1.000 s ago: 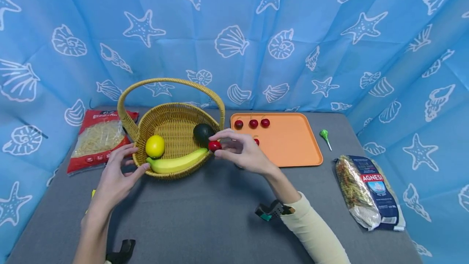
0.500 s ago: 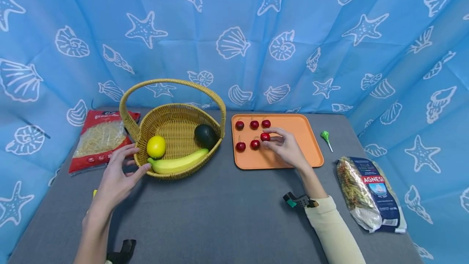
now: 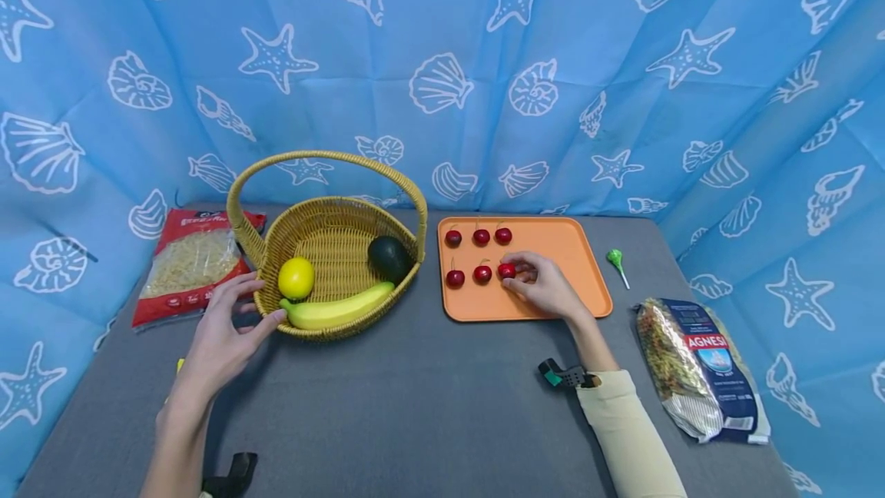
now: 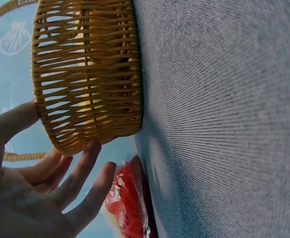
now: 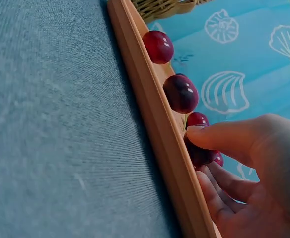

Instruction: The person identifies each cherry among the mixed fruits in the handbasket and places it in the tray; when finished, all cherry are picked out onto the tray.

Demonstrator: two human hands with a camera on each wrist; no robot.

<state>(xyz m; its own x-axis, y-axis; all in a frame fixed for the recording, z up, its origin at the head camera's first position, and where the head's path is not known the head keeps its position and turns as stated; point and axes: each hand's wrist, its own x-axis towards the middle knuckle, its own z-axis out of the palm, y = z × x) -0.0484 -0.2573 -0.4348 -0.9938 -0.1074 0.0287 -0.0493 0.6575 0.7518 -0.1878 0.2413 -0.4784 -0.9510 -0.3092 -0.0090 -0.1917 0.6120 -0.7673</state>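
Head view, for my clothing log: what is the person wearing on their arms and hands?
The right arm wears a cream long sleeve down to the wrist, with a small black clip with a teal tip at the cuff. The left forearm is bare, with a black mount near the frame's bottom edge. No gloves or rings show on either hand.

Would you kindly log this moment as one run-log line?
right hand: pinches cherry on orange tray | left hand: open, touching basket rim | tray: six cherries
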